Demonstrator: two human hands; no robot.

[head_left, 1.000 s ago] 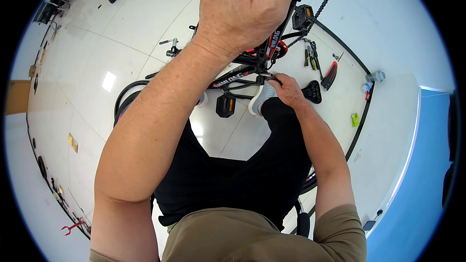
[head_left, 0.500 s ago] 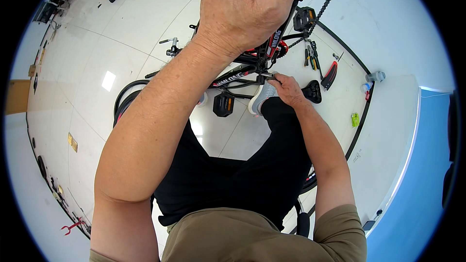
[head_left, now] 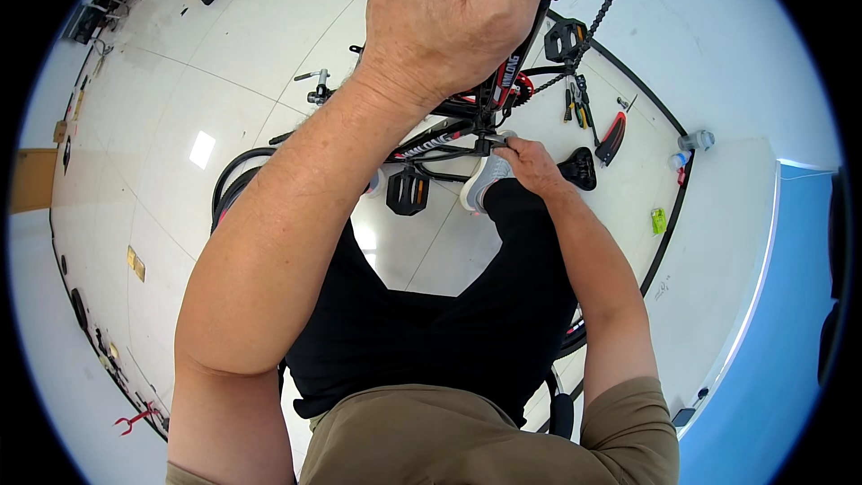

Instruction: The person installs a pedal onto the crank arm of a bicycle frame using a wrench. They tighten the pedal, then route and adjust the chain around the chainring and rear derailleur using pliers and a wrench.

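A black bicycle frame (head_left: pixel 428 145) with red and white lettering stands in front of me, chain hanging at its right. High in the view, my left hand (head_left: pixel 449 22) is wrapped round a dark part of it; most of its fingertips lie past the picture's edge. Lower down, my right hand (head_left: pixel 532 164) pinches a small grey metal part (head_left: pixel 496 138) at the frame's near end, above my shoe. Exactly what that part is cannot be made out. One black pedal (head_left: pixel 408 191) hangs left of this hand, another pedal (head_left: pixel 565 39) farther up at the right.
Right of the bicycle, several hand tools (head_left: pixel 579 103), a red and black fender-like piece (head_left: pixel 611 138) and a black saddle (head_left: pixel 577 169) lie on the white tiled floor. A clear bottle (head_left: pixel 695 140) is by the wall. Wheels partly show beside my legs.
The near pedal has turned, showing more of its flat face. My left hand has shifted very slightly left; my right hand stays at the same metal part.
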